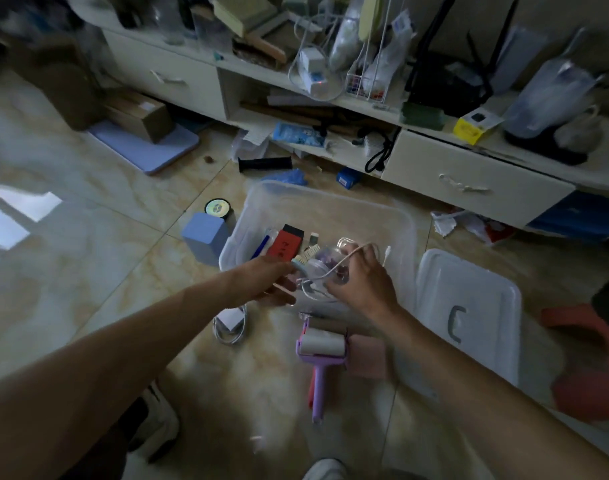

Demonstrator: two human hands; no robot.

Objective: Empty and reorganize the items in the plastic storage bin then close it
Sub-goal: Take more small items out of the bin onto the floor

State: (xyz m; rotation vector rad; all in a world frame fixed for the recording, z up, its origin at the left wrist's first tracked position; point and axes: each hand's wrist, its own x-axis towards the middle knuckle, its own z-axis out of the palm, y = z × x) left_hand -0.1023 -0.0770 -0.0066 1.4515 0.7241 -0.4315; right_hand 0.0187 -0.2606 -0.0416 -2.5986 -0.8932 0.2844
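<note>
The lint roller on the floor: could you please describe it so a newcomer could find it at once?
Start at the clear plastic bin on the tiled floor. Just in front of its near edge, towards the person, lies the lint roller, beside a pink pad. It alone has a lilac handle and a white paper roll.

Nothing here can be read. The red and black box (285, 242) in the clear bin (405, 237) bears dark marks too blurred to make out, and the print on the yellow box (469, 130) on the shelf is likewise unreadable.
</note>
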